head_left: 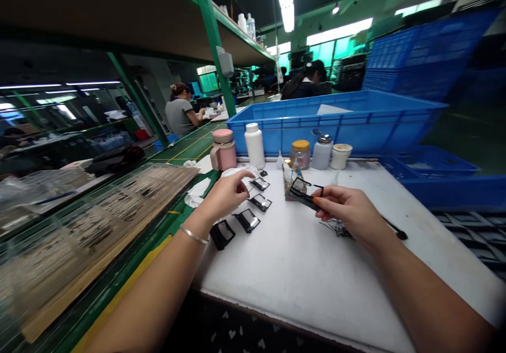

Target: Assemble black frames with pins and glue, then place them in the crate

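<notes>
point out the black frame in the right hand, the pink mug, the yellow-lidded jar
Held black frame point(303, 198): head view, on its thick bar.
Pink mug point(226, 156): head view, on its body.
Yellow-lidded jar point(301, 157): head view, on its body.

A slim black frame point(302, 197), open in its middle, is pinched at one end and held aslant by the right fingers point(323, 205). Several similar black pieces point(248, 220) with pale centres lie in a row beside the left fingers point(233, 185).

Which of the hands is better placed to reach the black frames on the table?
Probably the left hand: it is beside the black frames, while the right hand holds a similar black piece.
</notes>
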Demonstrator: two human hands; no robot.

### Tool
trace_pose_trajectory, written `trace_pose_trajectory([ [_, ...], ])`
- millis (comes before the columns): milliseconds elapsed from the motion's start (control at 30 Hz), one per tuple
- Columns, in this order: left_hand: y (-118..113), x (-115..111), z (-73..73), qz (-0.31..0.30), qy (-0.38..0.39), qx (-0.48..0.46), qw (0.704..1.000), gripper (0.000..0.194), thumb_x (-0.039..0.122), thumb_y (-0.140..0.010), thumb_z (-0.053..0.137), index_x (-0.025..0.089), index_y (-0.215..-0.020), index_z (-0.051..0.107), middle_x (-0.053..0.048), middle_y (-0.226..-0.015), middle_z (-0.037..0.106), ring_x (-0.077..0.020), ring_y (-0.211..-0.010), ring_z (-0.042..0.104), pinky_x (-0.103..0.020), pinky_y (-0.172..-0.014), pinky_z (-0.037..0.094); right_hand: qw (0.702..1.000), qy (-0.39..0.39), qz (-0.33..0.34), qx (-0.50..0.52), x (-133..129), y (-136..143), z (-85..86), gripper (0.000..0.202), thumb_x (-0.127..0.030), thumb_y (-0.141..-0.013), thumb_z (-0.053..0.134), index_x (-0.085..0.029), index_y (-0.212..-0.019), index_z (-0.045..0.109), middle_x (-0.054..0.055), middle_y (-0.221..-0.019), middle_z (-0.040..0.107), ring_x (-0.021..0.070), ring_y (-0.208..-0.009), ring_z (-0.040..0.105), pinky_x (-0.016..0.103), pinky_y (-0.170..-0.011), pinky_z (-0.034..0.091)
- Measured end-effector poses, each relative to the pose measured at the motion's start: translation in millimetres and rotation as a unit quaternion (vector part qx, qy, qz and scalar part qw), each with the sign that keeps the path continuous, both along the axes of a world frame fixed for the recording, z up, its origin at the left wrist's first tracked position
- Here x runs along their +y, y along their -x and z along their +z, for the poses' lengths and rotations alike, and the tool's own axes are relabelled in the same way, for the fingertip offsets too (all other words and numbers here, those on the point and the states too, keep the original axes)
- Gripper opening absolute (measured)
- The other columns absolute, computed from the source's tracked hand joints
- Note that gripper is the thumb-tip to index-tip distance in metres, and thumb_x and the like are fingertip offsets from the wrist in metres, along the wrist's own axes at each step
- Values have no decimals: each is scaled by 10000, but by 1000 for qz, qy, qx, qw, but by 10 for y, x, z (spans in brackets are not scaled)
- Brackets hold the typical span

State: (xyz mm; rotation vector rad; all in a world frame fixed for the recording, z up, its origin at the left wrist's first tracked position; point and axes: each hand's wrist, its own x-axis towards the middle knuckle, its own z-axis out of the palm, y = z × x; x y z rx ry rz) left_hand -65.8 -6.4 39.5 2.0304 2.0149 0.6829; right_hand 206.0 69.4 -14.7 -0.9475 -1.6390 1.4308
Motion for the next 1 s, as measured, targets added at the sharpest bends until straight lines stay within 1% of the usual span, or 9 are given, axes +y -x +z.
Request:
trace_pose_trajectory([
  [67, -163, 18, 55, -47, -28, -127, 990, 480, 97, -721, 503, 225, -1180, 562, 27, -707, 627, -137, -651, 587, -228, -601, 460, 1000, 6, 1, 16, -9, -1, 20, 341, -433, -717, 769, -152, -885, 675, 24, -742, 648, 125, -623, 640, 214, -560, 514],
  [167, -384, 73, 92, -94, -42, -273, 957, 240, 92, -693, 519, 169, -871, 660, 4, -694, 609, -130, -641, 577, -223, -579, 483, 999, 9, -9, 38, -15, -19, 39, 327, -421, -728, 761, -150, -890, 676, 14, -703, 643, 120, -615, 639, 210, -565, 515],
  [233, -506, 120, 82, -108, -42, -340, 933, 137, 108, -709, 556, 148, -754, 679, -24, -739, 641, -130, -659, 591, -223, -590, 503, 999, 10, -17, 48, -18, -32, 50, 318, -410, -735, 756, -147, -895, 675, 10, -682, 641, 114, -604, 635, 200, -554, 508],
  [333, -640, 185, 6, -133, -50, -398, 906, 162, 167, -753, 643, 157, -886, 734, -53, -845, 689, -153, -746, 632, -229, -626, 531, 998, 19, -14, 54, -23, -39, 68, 287, -376, -740, 753, -142, -885, 671, 9, -681, 642, 106, -597, 630, 192, -552, 502],
  [433, -694, 228, -134, -130, -111, -391, 904, 202, 188, -762, 697, 171, -958, 745, -71, -917, 700, -174, -801, 648, -238, -632, 536, 999, 26, -2, 45, -24, -31, 78, 266, -362, -753, 741, -141, -883, 669, 11, -663, 646, 104, -592, 626, 196, -562, 502],
  [600, -602, 242, -308, -101, -205, -309, 923, 78, 195, -783, 713, 197, -841, 765, -52, -801, 690, -167, -737, 631, -264, -645, 509, 999, 42, -2, 28, -29, -16, 78, 271, -373, -751, 741, -142, -878, 676, 13, -629, 648, 104, -572, 625, 186, -547, 493],
  [767, -524, 223, -283, -70, -210, -328, 918, 55, 235, -750, 759, 210, -798, 770, -38, -741, 628, -147, -706, 579, -253, -624, 465, 999, 37, 1, 20, -39, -16, 83, 251, -370, -746, 750, -156, -860, 684, 9, -704, 647, 95, -583, 625, 178, -537, 489],
  [900, -541, 222, -279, -102, -196, -352, 910, 60, 232, -738, 761, 204, -790, 766, -63, -892, 635, -182, -841, 592, -256, -649, 485, 999, 33, -5, 28, -36, -18, 79, 256, -372, -745, 752, -159, -871, 687, 9, -713, 639, 98, -586, 622, 183, -537, 491],
  [1000, -554, 214, -292, -110, -150, -337, 923, 56, 236, -764, 735, 191, -790, 756, -60, -846, 687, -194, -824, 622, -279, -693, 502, 999, 27, 0, 25, -31, -14, 76, 253, -375, -749, 748, -158, -869, 692, 17, -722, 643, 104, -597, 622, 191, -545, 494],
])
